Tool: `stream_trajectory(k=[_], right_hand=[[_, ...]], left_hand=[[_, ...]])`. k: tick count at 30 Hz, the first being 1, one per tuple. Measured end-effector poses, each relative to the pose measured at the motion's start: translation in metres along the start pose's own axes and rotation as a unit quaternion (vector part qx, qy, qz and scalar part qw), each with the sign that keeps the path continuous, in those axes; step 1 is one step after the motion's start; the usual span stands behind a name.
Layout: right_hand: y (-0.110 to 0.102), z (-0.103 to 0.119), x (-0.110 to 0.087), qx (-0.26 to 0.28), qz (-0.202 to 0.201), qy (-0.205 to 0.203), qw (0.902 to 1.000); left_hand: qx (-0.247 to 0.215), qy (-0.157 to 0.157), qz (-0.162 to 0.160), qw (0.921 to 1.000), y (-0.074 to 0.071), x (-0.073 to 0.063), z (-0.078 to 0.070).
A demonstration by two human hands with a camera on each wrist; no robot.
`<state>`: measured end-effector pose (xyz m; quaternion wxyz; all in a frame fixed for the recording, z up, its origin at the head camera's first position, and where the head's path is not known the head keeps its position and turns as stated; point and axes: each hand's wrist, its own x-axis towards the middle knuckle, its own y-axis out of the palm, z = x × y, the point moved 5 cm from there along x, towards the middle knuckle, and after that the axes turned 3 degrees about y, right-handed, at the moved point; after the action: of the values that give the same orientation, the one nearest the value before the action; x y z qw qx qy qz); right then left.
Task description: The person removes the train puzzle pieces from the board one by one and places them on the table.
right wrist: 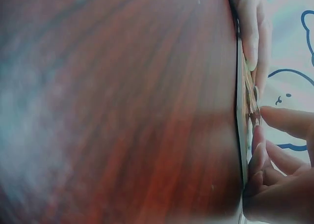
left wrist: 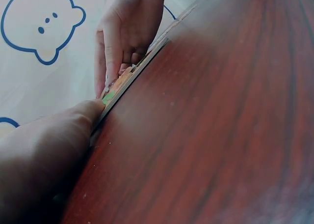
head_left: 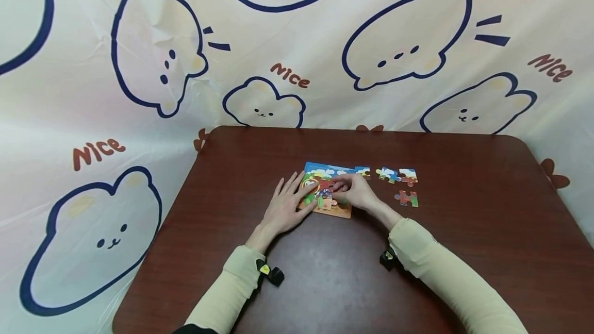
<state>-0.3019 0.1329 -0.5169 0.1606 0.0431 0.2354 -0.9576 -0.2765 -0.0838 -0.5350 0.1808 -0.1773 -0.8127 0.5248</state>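
A colourful jigsaw puzzle board (head_left: 341, 211) lies on the table, partly filled with pieces. My left hand (head_left: 289, 204) rests on the board's left side with its fingers spread and straight, pressing the pieces there. From the right, my right hand (head_left: 356, 191) reaches over the board and pinches a reddish puzzle piece (head_left: 326, 185) between thumb and fingers, at the middle of the picture. In the right wrist view that piece shows edge-on, tilted a little above the board, by the fingertips (right wrist: 265, 112). My hands cover part of the picture.
Several loose pieces lie right of the board: a blue and white piece (head_left: 387, 174), a white and brown piece (head_left: 408, 175), a red and green piece (head_left: 407, 199). Another piece (head_left: 363, 171) sits by the board's top right corner. A patterned cloth (head_left: 325, 102) hangs behind the brown table (head_left: 315, 293).
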Motion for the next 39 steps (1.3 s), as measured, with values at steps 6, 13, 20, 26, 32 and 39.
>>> stream_trajectory(k=[6,13,20,26,32,39], right_hand=[[0.002,0.001,-0.001,0.009,-0.018,-0.006,0.9998],[0.003,0.002,-0.002,0.012,-0.034,-0.001,0.9994],[0.010,0.005,-0.003,-0.008,-0.041,-0.011,0.9991],[0.014,0.007,-0.004,-0.013,-0.071,-0.012,0.9973],[0.014,0.004,-0.004,-0.006,-0.083,-0.002,0.9965],[0.003,0.004,-0.010,-0.006,-0.090,-0.003,0.9960]], left_hand=[[-0.003,0.001,-0.001,1.0000,0.000,0.000,0.001],[-0.008,0.001,0.003,1.0000,0.000,0.001,0.000],[-0.011,-0.002,0.004,0.9999,0.001,0.000,0.001],[-0.016,-0.001,0.002,0.9999,0.000,-0.001,0.001],[-0.011,-0.001,0.003,0.9999,0.001,-0.001,0.002],[-0.004,-0.002,0.005,1.0000,0.001,-0.001,0.002]])
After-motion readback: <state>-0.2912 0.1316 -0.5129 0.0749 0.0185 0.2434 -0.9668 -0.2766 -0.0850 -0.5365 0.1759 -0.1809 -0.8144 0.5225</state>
